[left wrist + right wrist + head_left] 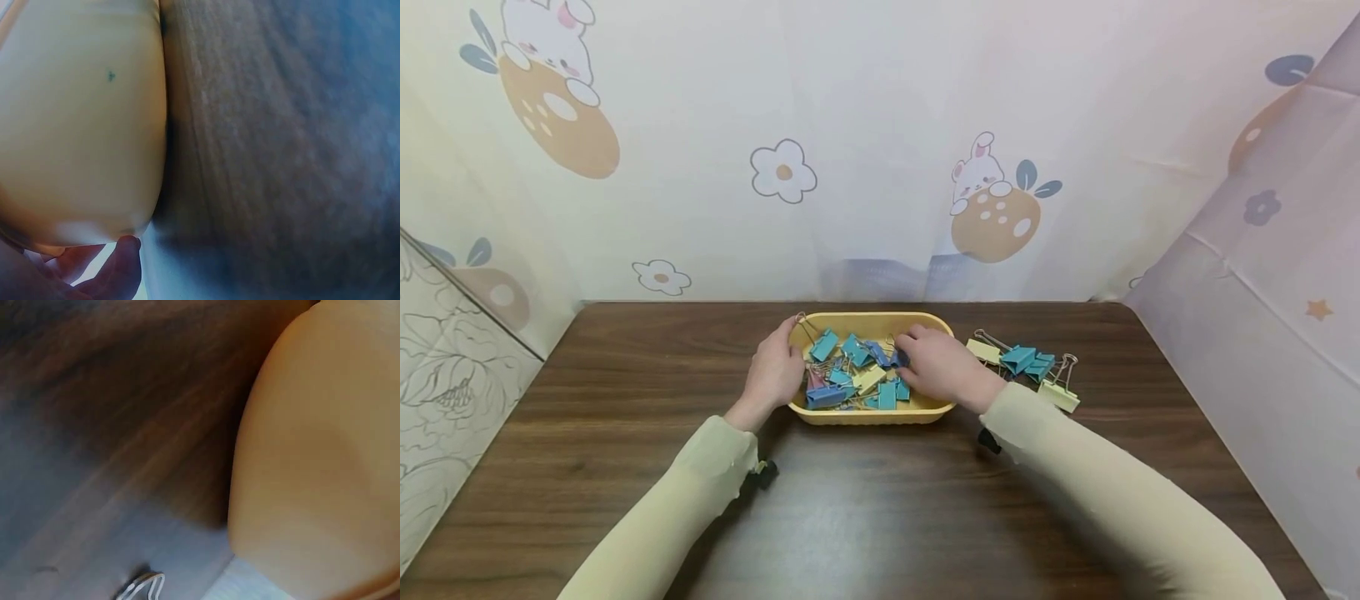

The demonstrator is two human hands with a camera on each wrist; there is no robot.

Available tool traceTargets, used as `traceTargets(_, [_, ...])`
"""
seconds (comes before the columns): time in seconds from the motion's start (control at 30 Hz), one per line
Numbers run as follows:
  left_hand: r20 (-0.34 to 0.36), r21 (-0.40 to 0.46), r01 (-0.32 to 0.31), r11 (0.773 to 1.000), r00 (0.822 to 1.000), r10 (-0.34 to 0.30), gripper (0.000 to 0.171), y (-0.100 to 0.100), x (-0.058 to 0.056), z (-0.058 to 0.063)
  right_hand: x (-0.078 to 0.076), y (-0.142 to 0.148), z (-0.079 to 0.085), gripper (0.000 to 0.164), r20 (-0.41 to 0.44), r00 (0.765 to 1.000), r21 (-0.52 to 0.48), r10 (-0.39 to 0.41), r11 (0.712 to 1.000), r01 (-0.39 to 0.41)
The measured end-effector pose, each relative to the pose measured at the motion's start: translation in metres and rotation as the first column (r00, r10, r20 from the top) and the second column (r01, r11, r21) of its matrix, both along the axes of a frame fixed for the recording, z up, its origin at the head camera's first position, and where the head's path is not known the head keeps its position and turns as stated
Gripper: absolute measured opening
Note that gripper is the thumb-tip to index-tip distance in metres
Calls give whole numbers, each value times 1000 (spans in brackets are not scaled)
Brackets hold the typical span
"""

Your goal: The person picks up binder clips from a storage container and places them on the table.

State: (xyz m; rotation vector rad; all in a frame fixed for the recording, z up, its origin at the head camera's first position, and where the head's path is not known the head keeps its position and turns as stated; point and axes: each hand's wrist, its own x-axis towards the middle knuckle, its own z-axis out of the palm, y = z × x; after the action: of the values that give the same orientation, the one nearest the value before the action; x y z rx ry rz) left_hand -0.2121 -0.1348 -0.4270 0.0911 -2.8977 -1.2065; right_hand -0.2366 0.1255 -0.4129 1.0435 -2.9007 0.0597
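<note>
A yellow plastic basket (872,418) holds a heap of teal, blue and pale yellow binder clips. My left hand (772,367) grips its left end, the thumb at the rim. In the left wrist view, bent fingers (125,265) show at the end of the basket wall (81,137). Over the right end reaches my right hand (943,362), its thumb and forefinger on either side of a dark blue binder clip (899,358) and appearing to pinch it. The right wrist view shows only the basket's outer wall (319,462); the right fingers are hidden there.
Right of the basket lies a loose group of teal binder clips (1019,359) and a pale yellow binder clip (1058,395) on the dark wooden table (850,517). A patterned curtain (865,100) hangs along the table's back edge.
</note>
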Motion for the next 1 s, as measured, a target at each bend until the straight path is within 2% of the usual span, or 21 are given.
traceTargets(0.3, [-5, 11, 0, 1000, 1000, 0, 51, -2, 0, 0, -2, -3, -3, 32, -37, 999, -19, -3, 1000, 2])
traceTargets(0.6, [-2, 6, -6, 1000, 1000, 6, 51, -1, 0, 1, -2, -2, -5, 20, 7, 1000, -144, -11, 989, 12])
traceTargets(0.8, [8, -8, -10, 1000, 1000, 10, 51, 0, -1, 0, 1, 2, -2, 26, -17, 999, -228, -40, 973, 35])
traceTargets(1.0, [11, -6, -9, 1000, 1000, 9, 52, 0, 0, 0, 7, 7, 8, 32, -23, 996, -266, -89, 961, 79])
